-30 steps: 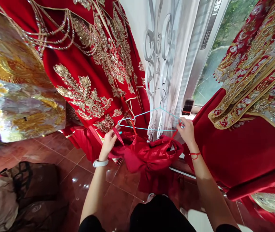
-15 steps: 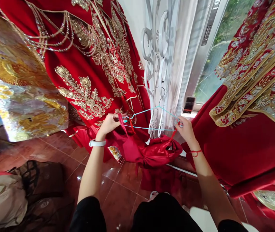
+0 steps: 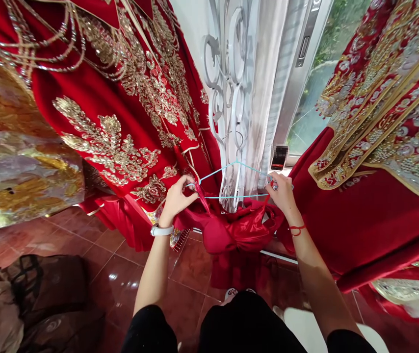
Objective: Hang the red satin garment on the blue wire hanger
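Observation:
A light blue wire clothes hanger (image 3: 219, 171) is held level in front of me, its silver hook pointing up and away. My left hand (image 3: 178, 198) is closed in a pinch at its left end, where a gathered red strap (image 3: 202, 196) sits over the wire beside the thumb. At the opposite end my right hand (image 3: 282, 193) grips the hanger's corner with bent fingers, a thin red strap running down from it. Below the wire hangs a red dress (image 3: 219, 235), its satiny inside showing. Exact fingertip contact on the left is partly hidden.
A red gown with gold embroidery (image 3: 110, 137) hangs at the left, and a beaded red garment (image 3: 375, 132) at the right. Ahead stands a white scrollwork metal rack (image 3: 237, 63) by a window. Dark bags (image 3: 51, 284) lie on the tiled floor (image 3: 121, 274); a phone-like device (image 3: 278, 159) rests at the sill.
My left hand has moved right and slightly down, bringing the red strap onto the hanger's left part. The right hand keeps its hold. My view has shifted a little.

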`<control>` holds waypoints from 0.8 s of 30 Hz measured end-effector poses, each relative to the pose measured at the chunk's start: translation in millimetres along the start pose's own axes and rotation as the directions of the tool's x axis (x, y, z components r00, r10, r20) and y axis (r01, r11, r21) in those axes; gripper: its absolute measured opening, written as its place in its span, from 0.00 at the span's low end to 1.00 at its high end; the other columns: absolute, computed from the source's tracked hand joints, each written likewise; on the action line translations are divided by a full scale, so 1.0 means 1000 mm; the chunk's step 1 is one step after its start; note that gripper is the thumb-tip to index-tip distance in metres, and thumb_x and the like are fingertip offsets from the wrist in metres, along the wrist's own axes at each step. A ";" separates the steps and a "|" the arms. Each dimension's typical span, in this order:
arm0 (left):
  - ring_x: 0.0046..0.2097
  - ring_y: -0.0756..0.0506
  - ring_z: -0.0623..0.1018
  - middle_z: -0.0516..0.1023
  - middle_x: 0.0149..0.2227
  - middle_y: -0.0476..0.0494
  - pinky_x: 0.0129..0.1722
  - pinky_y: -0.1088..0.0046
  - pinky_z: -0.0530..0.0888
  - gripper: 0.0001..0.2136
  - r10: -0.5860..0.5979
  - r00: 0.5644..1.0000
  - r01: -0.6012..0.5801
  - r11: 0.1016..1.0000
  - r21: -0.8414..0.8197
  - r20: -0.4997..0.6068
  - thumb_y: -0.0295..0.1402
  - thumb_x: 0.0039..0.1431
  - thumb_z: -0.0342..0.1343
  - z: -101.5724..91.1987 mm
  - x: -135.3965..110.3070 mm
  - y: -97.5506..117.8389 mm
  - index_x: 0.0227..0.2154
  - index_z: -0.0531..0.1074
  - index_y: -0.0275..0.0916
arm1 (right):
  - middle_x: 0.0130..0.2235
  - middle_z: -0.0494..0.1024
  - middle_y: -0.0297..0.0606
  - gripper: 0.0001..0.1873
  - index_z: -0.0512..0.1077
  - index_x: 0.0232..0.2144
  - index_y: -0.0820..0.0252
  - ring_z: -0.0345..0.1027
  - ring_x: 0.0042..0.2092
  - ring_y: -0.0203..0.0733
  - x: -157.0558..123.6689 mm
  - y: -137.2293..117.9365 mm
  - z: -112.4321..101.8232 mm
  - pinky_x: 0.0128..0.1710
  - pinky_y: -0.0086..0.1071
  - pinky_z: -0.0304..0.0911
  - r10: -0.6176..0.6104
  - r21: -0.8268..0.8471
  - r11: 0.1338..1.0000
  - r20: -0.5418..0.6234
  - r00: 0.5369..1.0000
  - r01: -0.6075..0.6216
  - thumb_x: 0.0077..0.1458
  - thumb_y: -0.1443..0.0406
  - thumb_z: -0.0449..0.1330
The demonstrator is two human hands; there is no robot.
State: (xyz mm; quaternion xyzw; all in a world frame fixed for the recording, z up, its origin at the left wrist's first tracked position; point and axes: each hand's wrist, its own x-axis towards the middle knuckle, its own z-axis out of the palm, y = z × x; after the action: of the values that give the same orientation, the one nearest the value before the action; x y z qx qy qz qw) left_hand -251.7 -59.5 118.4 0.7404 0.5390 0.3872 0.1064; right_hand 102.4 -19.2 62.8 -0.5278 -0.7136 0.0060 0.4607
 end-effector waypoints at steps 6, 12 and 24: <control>0.25 0.49 0.65 0.68 0.21 0.53 0.30 0.73 0.63 0.15 -0.028 0.994 0.038 0.995 0.092 -0.110 0.47 0.55 0.63 0.007 -0.007 -0.002 0.37 0.82 0.41 | 0.43 0.73 0.41 0.11 0.66 0.42 0.54 0.68 0.46 0.49 0.002 0.014 0.003 0.47 0.43 0.62 -0.012 0.116 0.993 -0.053 0.999 0.018 0.55 0.62 0.57; 0.23 0.50 0.58 0.56 0.19 0.55 0.27 0.74 0.58 0.16 -0.036 0.995 0.039 0.999 0.030 -0.094 0.47 0.56 0.61 0.013 -0.006 -0.009 0.37 0.83 0.40 | 0.41 0.73 0.42 0.11 0.66 0.41 0.56 0.69 0.39 0.45 -0.057 0.053 0.030 0.41 0.40 0.67 0.489 0.302 0.869 -0.392 0.780 -0.392 0.53 0.65 0.54; 0.24 0.51 0.57 0.55 0.20 0.56 0.29 0.74 0.59 0.18 -0.049 0.999 0.048 0.998 -0.038 -0.019 0.48 0.57 0.59 0.018 -0.007 -0.004 0.40 0.82 0.38 | 0.22 0.75 0.35 0.07 0.68 0.21 0.56 0.72 0.28 0.42 -0.086 0.076 0.047 0.33 0.33 0.68 0.591 0.066 0.768 0.309 0.745 -0.637 0.41 0.72 0.60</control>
State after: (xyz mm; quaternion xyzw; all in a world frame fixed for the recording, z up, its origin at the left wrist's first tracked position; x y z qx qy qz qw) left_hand -243.6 -59.1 100.8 0.7209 0.5505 0.4022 0.1244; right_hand 129.9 -28.6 -57.7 -0.6869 -0.5519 0.2896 0.3737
